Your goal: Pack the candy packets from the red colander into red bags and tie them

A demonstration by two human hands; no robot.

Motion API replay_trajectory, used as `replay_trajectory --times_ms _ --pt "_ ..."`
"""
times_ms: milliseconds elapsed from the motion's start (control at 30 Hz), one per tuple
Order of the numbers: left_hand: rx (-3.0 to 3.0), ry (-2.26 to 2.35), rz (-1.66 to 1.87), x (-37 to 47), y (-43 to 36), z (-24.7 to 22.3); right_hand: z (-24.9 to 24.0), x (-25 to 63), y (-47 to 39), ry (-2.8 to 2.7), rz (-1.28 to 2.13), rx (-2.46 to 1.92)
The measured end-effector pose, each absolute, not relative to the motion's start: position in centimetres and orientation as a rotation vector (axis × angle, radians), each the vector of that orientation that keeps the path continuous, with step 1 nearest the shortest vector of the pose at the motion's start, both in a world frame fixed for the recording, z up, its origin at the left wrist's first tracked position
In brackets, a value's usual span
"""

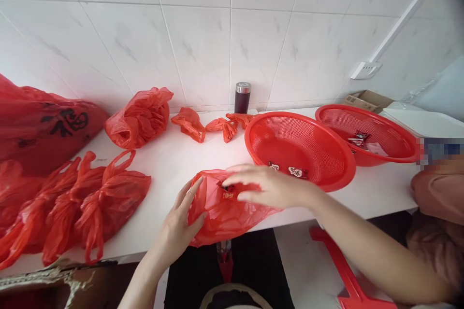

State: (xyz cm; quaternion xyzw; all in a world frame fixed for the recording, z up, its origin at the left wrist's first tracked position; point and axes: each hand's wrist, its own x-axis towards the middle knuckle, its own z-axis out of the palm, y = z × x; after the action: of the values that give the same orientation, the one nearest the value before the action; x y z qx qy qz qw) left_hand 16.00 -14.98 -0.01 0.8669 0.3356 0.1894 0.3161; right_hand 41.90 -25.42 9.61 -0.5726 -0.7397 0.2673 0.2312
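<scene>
Head view shows us bending over a white worktop, with an open red plastic bag at its near edge, between our two hands. Our left hand rests against the left side of this bag, thumb and forefinger spread apart on the thin film. Our right hand is over the opening, its fingers loosely spread and its thumb apart from them. Just left of the right fingertips we see a dark packet within the bag, its print too small for us to read. Beyond the right hand stands a red perforated basket with small wrappers in it, partly hidden by our forearm; farther right of that hand, a second basket holds a few more packets. Left of the left hand we have tied red bags side by side, and past them a large red bag with black characters. Beyond both hands, near the tiled wall, are a bundle of red bags, some crumpled pieces and a dark tumbler.
</scene>
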Motion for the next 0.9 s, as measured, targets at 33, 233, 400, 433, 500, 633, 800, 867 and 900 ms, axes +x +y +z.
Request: replay_trajectory --times_ms 33,233,400,433,500,633,800,867,900 --pt "2.273 0.879 0.517 16.0 -15.1 0.0 10.6 43.3 -25.7 -1.97 0.659 -1.61" --pt "2.112 0.963 0.631 15.0 -16.0 -0.4 7.5 53.8 -27.1 -1.571 0.652 -2.643" --pt "1.949 1.048 0.646 13.9 -16.3 -1.5 4.0 55.2 -27.3 -1.632 0.914 -2.677" --pt "1.939 1.055 0.635 13.9 -16.3 -1.7 3.9 54.7 -27.0 -1.669 0.897 -2.646" --pt "1.92 1.061 0.616 13.9 -16.4 -1.8 4.1 53.5 -26.1 -1.752 0.878 -2.63" --pt "1.829 1.09 0.642 14.1 -16.8 -1.4 4.3 51.8 -24.4 -1.942 0.79 -2.571" --pt "1.772 1.113 0.666 13.8 -17.5 -1.1 3.7 51.7 -23.3 -1.946 0.832 -2.382" --pt "1.78 1.146 0.665 13.4 -17.6 -1.3 4.0 52.7 -23.0 -1.914 0.842 -2.365" --pt "1.775 1.163 0.669 13.2 -17.5 -1.5 4.5 53.2 -22.9 -1.882 0.825 -2.361"
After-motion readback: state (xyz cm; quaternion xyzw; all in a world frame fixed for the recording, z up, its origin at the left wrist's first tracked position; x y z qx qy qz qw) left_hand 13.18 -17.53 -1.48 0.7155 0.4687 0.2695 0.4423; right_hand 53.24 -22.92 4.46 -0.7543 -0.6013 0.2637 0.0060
